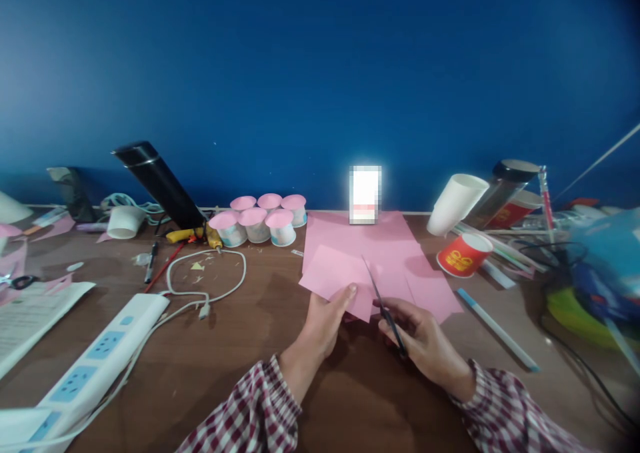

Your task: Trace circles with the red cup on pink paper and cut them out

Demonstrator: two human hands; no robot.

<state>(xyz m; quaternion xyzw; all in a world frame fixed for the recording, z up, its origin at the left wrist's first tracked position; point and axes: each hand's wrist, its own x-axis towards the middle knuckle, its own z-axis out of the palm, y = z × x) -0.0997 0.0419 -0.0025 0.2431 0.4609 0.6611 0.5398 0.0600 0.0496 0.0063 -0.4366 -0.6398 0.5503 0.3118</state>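
My left hand (pixel 325 320) pinches the near edge of a small pink sheet of paper (pixel 334 274), holding it just above the wooden table (pixel 240 346). In my right hand (pixel 423 340) are black-handled scissors (pixel 383 303), their blades pointing up and away across the sheet's right side. Beneath lies a larger stack of pink paper (pixel 395 253). Both sleeves are red and white plaid.
Several pink-topped small cups (pixel 260 221) cluster at the back. A red paper cup (pixel 464 254) and a tipped white cup (pixel 456 203) sit to the right, with a blue pen (pixel 497 330). A white power strip (pixel 95 360) and cable (pixel 210 281) lie left; a black flask (pixel 157 181) leans behind.
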